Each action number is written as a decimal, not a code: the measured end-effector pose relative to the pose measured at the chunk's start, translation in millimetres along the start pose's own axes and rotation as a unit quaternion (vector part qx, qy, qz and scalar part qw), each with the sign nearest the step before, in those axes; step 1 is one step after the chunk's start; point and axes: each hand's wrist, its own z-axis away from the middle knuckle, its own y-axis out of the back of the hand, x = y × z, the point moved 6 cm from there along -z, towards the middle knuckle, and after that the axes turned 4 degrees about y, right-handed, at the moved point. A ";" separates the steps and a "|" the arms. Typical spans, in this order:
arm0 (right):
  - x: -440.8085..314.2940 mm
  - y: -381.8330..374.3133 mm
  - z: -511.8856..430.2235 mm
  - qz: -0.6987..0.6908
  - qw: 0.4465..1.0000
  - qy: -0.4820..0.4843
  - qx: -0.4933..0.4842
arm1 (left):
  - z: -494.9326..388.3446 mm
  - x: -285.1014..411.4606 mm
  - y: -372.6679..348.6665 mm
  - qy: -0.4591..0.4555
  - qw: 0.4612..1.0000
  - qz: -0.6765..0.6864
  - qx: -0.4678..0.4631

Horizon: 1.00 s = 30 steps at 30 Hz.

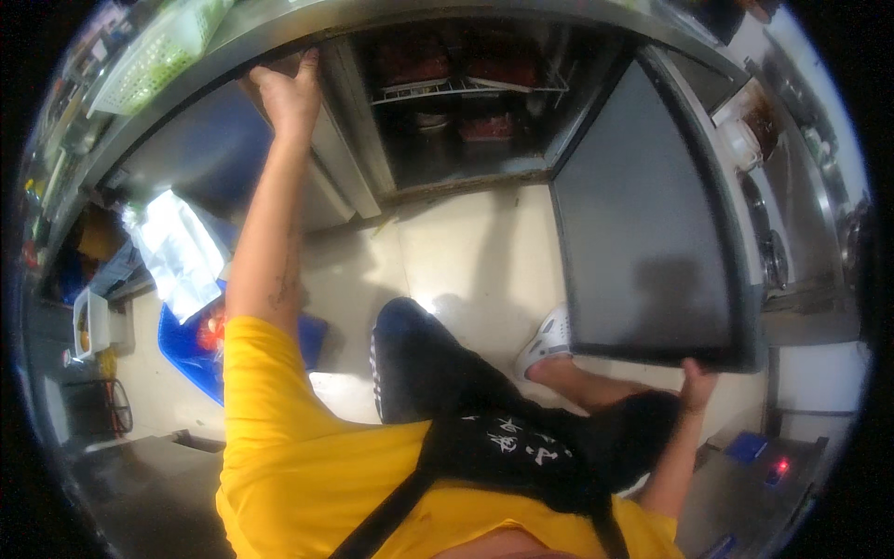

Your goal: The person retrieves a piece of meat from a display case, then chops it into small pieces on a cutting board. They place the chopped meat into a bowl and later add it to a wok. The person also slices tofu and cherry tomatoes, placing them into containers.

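Note:
Before me an undercounter refrigerator (pixel 461 183) stands with its right door (pixel 642 202) swung wide, the grey inner panel facing me. My right hand (pixel 698 384) grips that door at its lower near corner in the picture. Stretched forward, my left hand (pixel 288 98) grasps the top edge of the left door (pixel 202 147), close under the counter rim; some of its fingertips are hidden. Inside, a wire shelf (pixel 468 89) carries dark red contents in trays, dim and hard to make out. Another reddish tray (pixel 487 127) sits below it.
A blue basket (pixel 183 360) with bagged items stands on the floor at left, below a silvery bag (pixel 178 251). On the counter (pixel 279 31) lies a pale green perforated basket (pixel 164 59). Metal worktops (pixel 810 202) line the right side. My white clog (pixel 548 342) is beside the open door.

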 end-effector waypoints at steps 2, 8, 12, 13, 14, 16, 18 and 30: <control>-8.3 28.0 -30.4 -0.027 0.989 0.112 0.092 | -2.8 -3.2 -0.5 0.004 1.000 -0.006 -0.010; 17.0 67.6 -102.1 -0.034 0.989 0.136 0.057 | -7.5 6.5 0.5 0.004 0.998 -0.065 -0.004; 111.3 -0.4 -47.6 -0.136 0.974 0.170 -0.064 | -2.8 14.7 -0.6 0.015 0.995 -0.100 0.007; 138.7 -34.9 -40.2 -0.054 0.988 0.063 -0.132 | -1.7 15.2 0.5 0.016 0.995 -0.098 0.012; 160.1 -77.4 -26.4 0.061 0.972 -0.038 -0.221 | 0.7 10.2 0.1 0.058 0.994 -0.094 0.016; 141.4 -179.8 -37.8 0.334 0.876 0.047 -0.345 | 2.7 11.0 -0.2 0.031 0.992 -0.117 0.038; 53.7 -302.5 -112.2 0.088 0.937 0.134 -0.310 | 3.5 9.2 -2.9 0.003 0.990 -0.133 0.053; -323.2 -831.5 -290.8 0.295 0.680 0.479 -0.470 | 4.4 -15.1 -12.7 -0.089 0.975 -0.151 0.136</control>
